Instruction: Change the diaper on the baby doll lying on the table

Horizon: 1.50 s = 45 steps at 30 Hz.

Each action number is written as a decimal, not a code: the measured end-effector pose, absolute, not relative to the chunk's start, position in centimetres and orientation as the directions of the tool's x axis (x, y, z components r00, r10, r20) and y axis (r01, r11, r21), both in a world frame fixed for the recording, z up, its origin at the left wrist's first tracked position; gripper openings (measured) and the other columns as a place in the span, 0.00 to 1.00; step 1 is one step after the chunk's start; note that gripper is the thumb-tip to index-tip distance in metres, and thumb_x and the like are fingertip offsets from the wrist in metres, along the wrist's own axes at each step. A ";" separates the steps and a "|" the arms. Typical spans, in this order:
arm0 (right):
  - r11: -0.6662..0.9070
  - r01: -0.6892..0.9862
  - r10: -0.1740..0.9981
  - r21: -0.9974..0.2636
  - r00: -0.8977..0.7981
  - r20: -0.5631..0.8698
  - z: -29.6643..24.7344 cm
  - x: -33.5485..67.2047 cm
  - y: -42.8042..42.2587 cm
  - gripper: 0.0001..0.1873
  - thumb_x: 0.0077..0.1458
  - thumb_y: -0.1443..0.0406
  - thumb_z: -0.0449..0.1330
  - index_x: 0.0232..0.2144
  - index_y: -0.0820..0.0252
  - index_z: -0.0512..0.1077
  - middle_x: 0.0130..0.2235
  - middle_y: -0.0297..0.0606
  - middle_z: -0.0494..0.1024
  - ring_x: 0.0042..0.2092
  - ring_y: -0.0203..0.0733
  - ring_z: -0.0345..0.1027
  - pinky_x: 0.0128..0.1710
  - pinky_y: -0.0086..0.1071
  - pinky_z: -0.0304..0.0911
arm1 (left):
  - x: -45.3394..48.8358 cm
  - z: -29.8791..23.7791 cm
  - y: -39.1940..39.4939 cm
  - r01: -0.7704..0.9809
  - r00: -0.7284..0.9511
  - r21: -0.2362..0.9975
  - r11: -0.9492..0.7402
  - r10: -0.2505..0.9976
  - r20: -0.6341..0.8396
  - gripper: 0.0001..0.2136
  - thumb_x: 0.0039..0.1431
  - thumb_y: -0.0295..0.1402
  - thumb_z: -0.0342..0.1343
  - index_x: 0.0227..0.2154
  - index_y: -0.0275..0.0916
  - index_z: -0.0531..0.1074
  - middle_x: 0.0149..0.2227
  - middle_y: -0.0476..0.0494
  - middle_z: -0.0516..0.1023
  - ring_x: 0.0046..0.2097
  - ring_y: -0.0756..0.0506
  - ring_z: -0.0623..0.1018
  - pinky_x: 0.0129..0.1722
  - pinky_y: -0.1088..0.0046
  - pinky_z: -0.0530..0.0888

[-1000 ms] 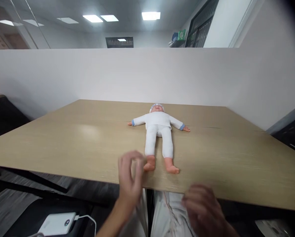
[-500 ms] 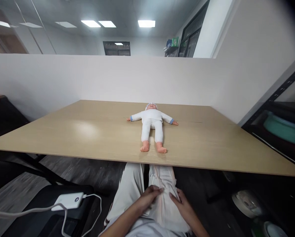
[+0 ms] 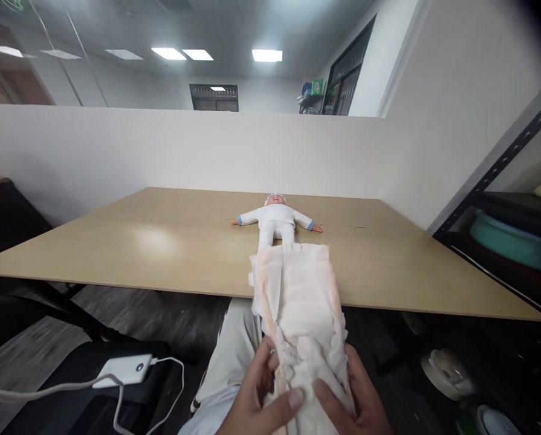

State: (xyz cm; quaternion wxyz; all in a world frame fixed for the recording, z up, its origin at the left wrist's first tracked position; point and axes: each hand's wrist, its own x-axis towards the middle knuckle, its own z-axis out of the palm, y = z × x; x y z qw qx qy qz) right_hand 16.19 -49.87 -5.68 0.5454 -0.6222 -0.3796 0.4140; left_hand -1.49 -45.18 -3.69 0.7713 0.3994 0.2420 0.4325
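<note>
Both hands hold a white diaper (image 3: pixel 303 290) with pale orange edges, unfolded lengthwise and raised above my lap. My left hand (image 3: pixel 263 393) grips its left edge, thumb pressed on the inner face. On the other edge, my right hand (image 3: pixel 354 396) grips likewise, its thumb near the middle. The diaper's far end stands up over the table edge and hides the lower legs and feet of a baby doll (image 3: pixel 277 215). In white clothes with blue cuffs and a patterned cap, the doll lies on its back on the table, arms spread.
The wooden table (image 3: pixel 116 241) spans the view against a white partition wall (image 3: pixel 207 148). At left, a white power bank (image 3: pixel 123 370) with a cable lies on a black chair (image 3: pixel 161 356). A shelf at right holds a teal basin (image 3: pixel 515 238).
My hands have lifted the diaper from my lap towards the camera and opened it out. Its far end now covers the doll's lower legs from view.
</note>
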 end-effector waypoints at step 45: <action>0.397 0.888 0.893 -0.231 -0.315 0.323 -9.5 14.9 -33.4 0.32 0.73 0.58 0.51 0.75 0.50 0.52 0.76 0.40 0.53 0.76 0.49 0.45 0.74 0.52 0.48 | -7.8 -3.3 -30.2 0.573 0.564 0.477 -0.666 0.743 0.359 0.12 0.71 0.31 0.51 0.53 0.42 0.73 0.52 0.38 0.77 0.54 0.38 0.74 0.56 0.59 0.71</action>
